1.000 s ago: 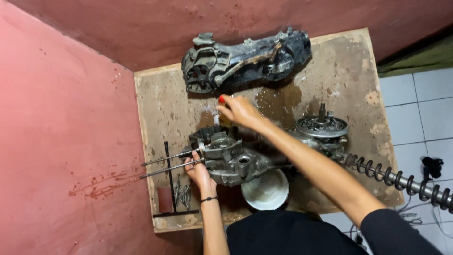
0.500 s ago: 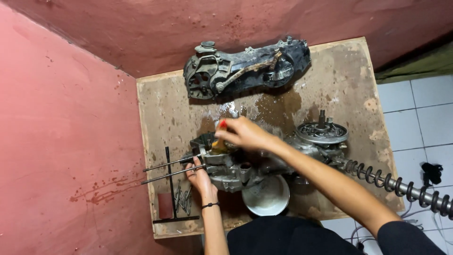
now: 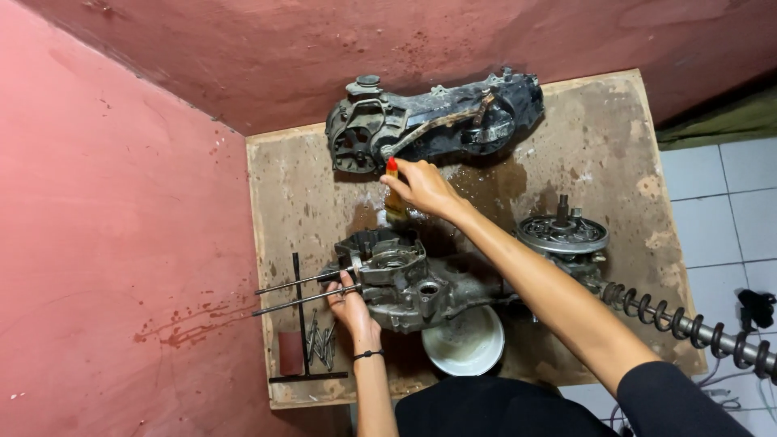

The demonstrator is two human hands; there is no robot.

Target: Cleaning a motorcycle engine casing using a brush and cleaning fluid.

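**Inspector:** Your right hand (image 3: 425,188) is reached out over the tabletop (image 3: 615,154), its grip clamped around a small amber bottle (image 3: 395,204) with a red cap (image 3: 392,165). The bottle stands roughly upright, cap away from you, its lower end pointing down toward the grey crankcase (image 3: 405,283).

**Operator:** And the crankcase itself?

**Inspector:** It lies directly on your side of the bottle, close below it. Its long axis runs left to right across the tabletop, with two long studs (image 3: 295,290) sticking out of its left end. Bare cast metal, dull grey, grimy, with open bores on top.

**Operator:** My left?

**Inspector:** Your left hand (image 3: 350,301) is at the crankcase's left end, where the studs leave it. Its grip is closed against the casting; whether the fingers wrap a stud or only press the housing, I cannot tell. This hand touches the crankcase; your right hand only hovers above it.

**Operator:** Surroundings?

**Inspector:** Beyond the crankcase, against the red wall (image 3: 121,243), lies a dark engine cover (image 3: 437,121). To the crankcase's right sits a round clutch assembly (image 3: 562,233), with a coil spring (image 3: 688,328) further right. A white bowl (image 3: 463,341) touches the crankcase's near edge. A black rack (image 3: 306,340) with loose bolts lies just left of your left wrist.
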